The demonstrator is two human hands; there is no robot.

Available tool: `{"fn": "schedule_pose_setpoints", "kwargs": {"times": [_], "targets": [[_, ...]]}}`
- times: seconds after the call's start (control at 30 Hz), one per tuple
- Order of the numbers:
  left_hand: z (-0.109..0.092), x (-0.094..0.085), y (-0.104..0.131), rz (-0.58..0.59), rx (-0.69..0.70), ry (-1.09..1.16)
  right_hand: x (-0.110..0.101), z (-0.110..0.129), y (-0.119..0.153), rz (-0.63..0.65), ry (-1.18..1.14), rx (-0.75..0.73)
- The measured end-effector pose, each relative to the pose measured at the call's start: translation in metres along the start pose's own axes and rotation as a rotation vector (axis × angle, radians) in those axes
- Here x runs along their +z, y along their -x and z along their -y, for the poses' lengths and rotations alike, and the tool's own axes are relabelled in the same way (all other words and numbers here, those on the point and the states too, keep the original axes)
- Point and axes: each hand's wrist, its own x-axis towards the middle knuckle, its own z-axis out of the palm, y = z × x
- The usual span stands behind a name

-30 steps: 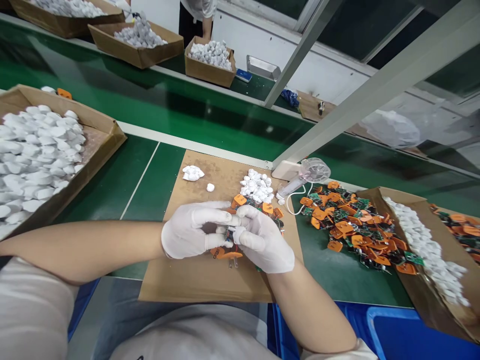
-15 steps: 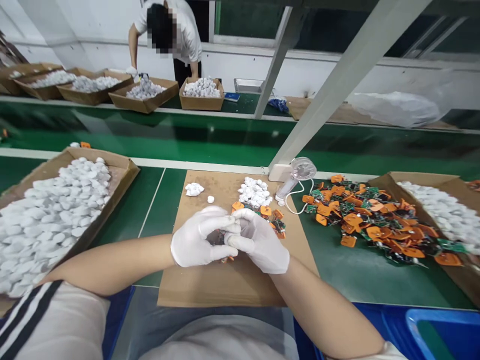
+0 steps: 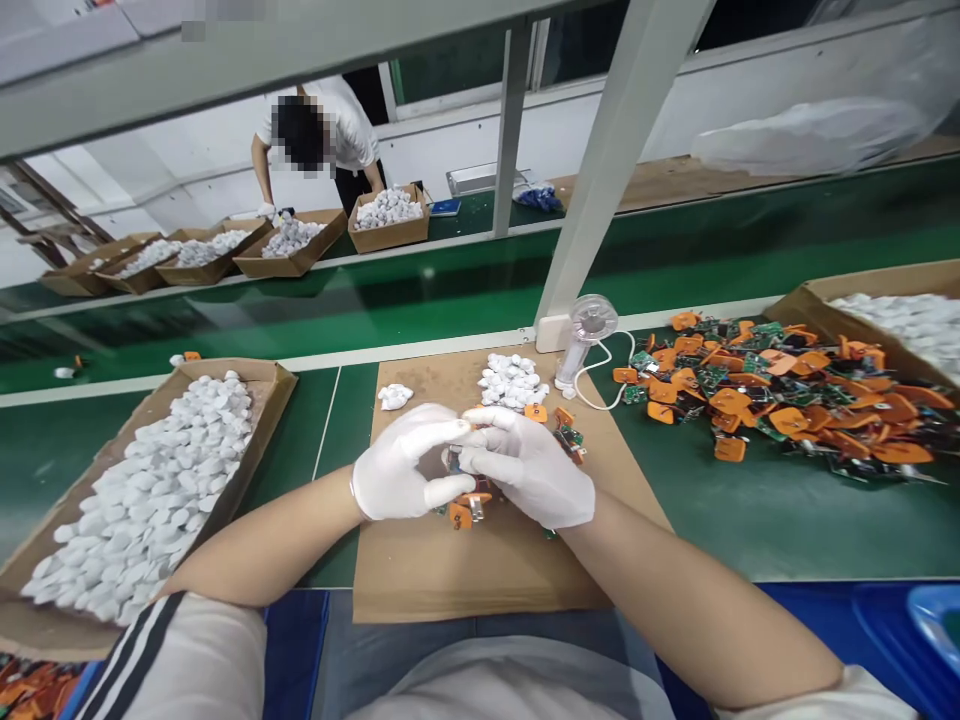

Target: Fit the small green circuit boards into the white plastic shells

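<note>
My left hand [image 3: 411,464] and my right hand [image 3: 534,470], both in white gloves, meet above a brown cardboard sheet [image 3: 480,575]. Their fingertips close around a small dark part [image 3: 453,459], which the gloves mostly hide, so I cannot tell its kind. Just below the fingers is an orange piece with metal prongs [image 3: 469,510]; whether it hangs from the held part or lies on the sheet is unclear. Beyond my right hand lie orange pieces with green circuit boards [image 3: 568,437] and a heap of small white rounded pieces [image 3: 512,382].
A carton of white pieces [image 3: 279,388] stands at left. To the right spreads a big pile of orange parts with circuit boards [image 3: 731,400]. A small clear fan [image 3: 592,318] with a white cable stands by the post. Across the bench, a person [image 3: 352,130] bends over cartons.
My view has tilted and shifted, so the scene sits differently. Both hands remain together with fingertips meeting. More of the orange piece shows below them, and the single loose white piece is no longer visible.
</note>
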Motion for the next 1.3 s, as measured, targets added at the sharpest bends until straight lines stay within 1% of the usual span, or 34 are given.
{"fn": "schedule_pose_setpoints", "kwargs": {"times": [0.1,0.17,0.23,0.3,0.37,0.5,0.67,0.77,0.83,0.9,0.97,1.03,1.07,1.1,1.13,1.23,1.27,1.3], "targets": [[-0.005,-0.013,-0.01,0.065,-0.022,-0.069,0.001,0.003,0.0,0.077,-0.13,-0.013],[-0.012,-0.019,-0.017,0.122,-0.037,-0.109,0.002,0.004,0.0,0.144,-0.149,-0.021],[-0.017,-0.021,-0.02,0.162,-0.059,-0.125,0.001,0.002,-0.001,0.19,-0.123,-0.03],[-0.021,-0.019,-0.019,0.166,-0.068,-0.114,0.0,-0.001,-0.001,0.206,-0.091,-0.025],[-0.022,-0.014,-0.015,0.142,-0.067,-0.099,0.0,-0.005,-0.001,0.193,-0.067,-0.006],[-0.02,-0.004,-0.007,0.08,-0.066,-0.076,0.0,-0.007,0.0,0.122,-0.016,0.008],[-0.023,-0.005,-0.007,0.035,-0.089,0.017,-0.001,-0.005,0.003,0.143,-0.093,0.005],[-0.025,-0.005,-0.007,0.032,-0.093,0.047,0.0,-0.006,0.004,0.122,-0.057,-0.01],[-0.025,-0.001,-0.006,0.018,-0.089,0.047,0.001,-0.007,0.005,0.101,-0.028,-0.02],[-0.023,0.005,-0.003,-0.046,-0.055,0.043,0.003,-0.008,0.006,0.09,-0.054,-0.028],[-0.022,0.011,0.0,-0.146,0.021,0.023,0.005,-0.008,0.007,0.095,-0.115,-0.019],[-0.021,0.015,0.003,-0.229,0.109,-0.03,0.005,-0.007,0.008,0.121,-0.155,0.012],[-0.022,0.016,0.003,-0.244,0.123,-0.081,0.005,-0.006,0.008,0.137,-0.145,0.037],[-0.023,0.015,0.003,-0.228,0.106,-0.141,0.005,-0.005,0.008,0.15,-0.117,0.06],[-0.025,0.013,0.003,-0.178,0.06,-0.206,0.004,-0.003,0.008,0.161,-0.079,0.079],[-0.032,0.003,-0.001,0.081,-0.116,-0.34,0.002,0.003,0.007,0.186,0.048,0.107],[-0.033,0.0,-0.002,0.159,-0.141,-0.349,0.002,0.005,0.007,0.191,0.089,0.112],[-0.034,-0.002,-0.003,0.214,-0.149,-0.347,0.001,0.006,0.006,0.196,0.13,0.121]]}}
